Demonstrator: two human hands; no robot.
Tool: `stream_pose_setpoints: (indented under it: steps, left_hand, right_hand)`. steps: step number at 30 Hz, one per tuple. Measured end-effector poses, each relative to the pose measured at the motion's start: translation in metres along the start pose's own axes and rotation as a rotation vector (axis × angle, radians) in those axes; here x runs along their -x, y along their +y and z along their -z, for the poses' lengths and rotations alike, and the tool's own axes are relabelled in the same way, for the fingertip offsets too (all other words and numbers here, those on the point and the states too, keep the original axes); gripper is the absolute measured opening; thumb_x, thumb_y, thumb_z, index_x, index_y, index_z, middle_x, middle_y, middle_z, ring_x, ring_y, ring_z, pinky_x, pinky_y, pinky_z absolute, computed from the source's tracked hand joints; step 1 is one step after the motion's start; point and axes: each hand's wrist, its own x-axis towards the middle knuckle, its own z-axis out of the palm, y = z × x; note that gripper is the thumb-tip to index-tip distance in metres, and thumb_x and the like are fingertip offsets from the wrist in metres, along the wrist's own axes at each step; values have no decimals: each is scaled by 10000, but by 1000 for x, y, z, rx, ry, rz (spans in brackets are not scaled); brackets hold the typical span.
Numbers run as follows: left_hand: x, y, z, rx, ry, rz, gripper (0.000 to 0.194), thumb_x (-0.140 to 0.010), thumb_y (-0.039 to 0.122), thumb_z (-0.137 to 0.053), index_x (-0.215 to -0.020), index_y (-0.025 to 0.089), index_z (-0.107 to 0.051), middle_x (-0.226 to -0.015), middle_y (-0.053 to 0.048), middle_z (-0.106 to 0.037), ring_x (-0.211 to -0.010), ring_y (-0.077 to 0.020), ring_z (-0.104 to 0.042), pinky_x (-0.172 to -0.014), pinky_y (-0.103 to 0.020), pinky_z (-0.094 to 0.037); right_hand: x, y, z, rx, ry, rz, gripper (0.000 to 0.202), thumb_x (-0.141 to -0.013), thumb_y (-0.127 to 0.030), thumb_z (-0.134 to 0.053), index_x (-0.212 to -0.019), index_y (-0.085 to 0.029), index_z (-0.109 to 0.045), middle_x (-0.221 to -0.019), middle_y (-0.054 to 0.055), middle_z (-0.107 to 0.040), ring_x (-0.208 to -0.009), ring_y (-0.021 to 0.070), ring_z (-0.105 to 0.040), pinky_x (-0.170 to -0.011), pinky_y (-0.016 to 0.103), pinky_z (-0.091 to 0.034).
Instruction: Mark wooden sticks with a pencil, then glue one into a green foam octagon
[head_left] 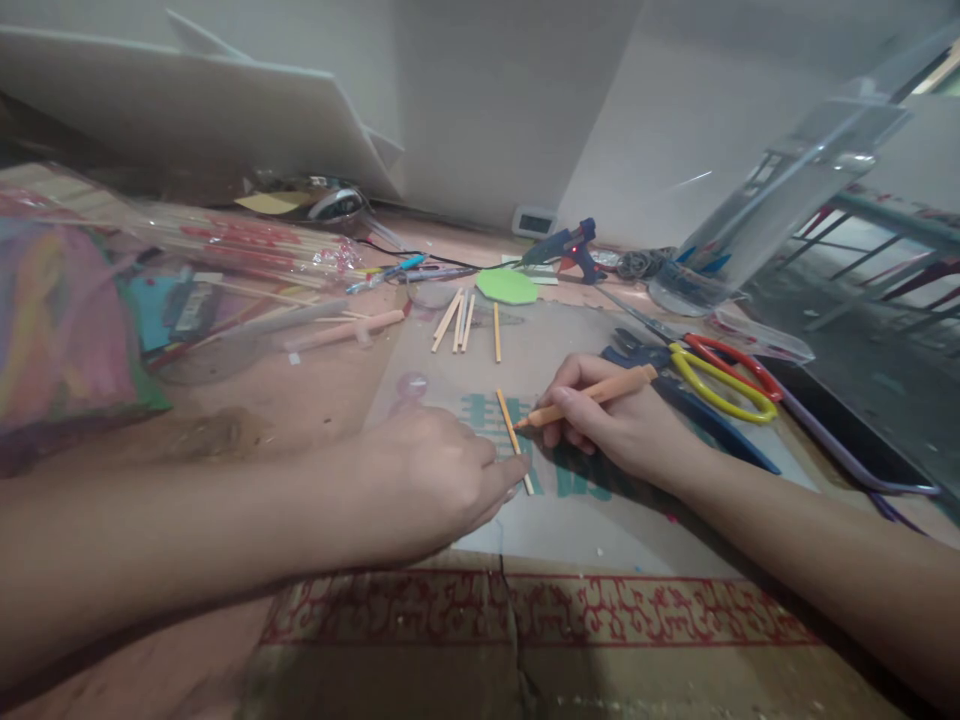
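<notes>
The orange stick (514,442) lies on the pale sheet (480,538), directly under the fingertips of the left hand (442,470) and just to the left of the right hand (611,415). All positions below refer to this stick.

Left hand: narrow, fingers curled, holding the stick down near its near end; the thumb is hidden. The forearm enters from the left, low and almost level, back of the hand upward.

Right hand: closed in a writing grip around the orange marker (604,390). The marker slants down to the left, its tip at the middle of the stick — contact appears made. The forearm enters from the lower right.

Beyond the stick: a single stick (497,335), a group of loose sticks (468,324), the green octagonal piece (507,286) and the glue gun (553,247). To its right: the scissors (677,352) and the phone (847,425).

Markings: green characters (581,483) sit around the stick — partly covered by the hands and not legible. Red print on the clear packaging (247,245), beyond the stick to the left, is too blurred to read.
</notes>
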Motion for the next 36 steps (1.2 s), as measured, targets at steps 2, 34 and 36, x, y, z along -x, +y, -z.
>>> stream_pose_setpoints:
  steps: [2, 34, 36]
  left_hand:
    - [0, 0, 0, 1, -18, 13, 261, -1043, 234, -443, -1109, 165, -686, -669, -37, -676, -532, -204, -598, -631, -362, -518]
    - [-2, -1, 5, 24, -114, 14, 238, -1032, 228, -488, -1161, 168, -679, -700, -32, -707, -582, -240, -653, -577, -363, -469]
    - [-3, -1, 6, 40, -128, 31, 232, -1035, 232, -491, -1152, 174, -683, -712, -35, -719, -595, -233, -658, -595, -358, -475]
  right_hand:
    - [-1, 0, 0, 7, 17, -14, 226, -975, -360, -599, -811, -206, -569, -626, 8, -707, -447, 86, -505, -412, 197, -383]
    - [-4, 2, 0, 13, -16, -12, 226, -985, -366, -588, -838, -198, -560, -639, 23, -725, -466, 86, -528, -419, 181, -401]
    - [-6, 1, -2, 12, 28, -14, 210, -977, -361, -590, -845, -200, -558, -633, 16, -714, -463, 89, -531, -417, 183, -410]
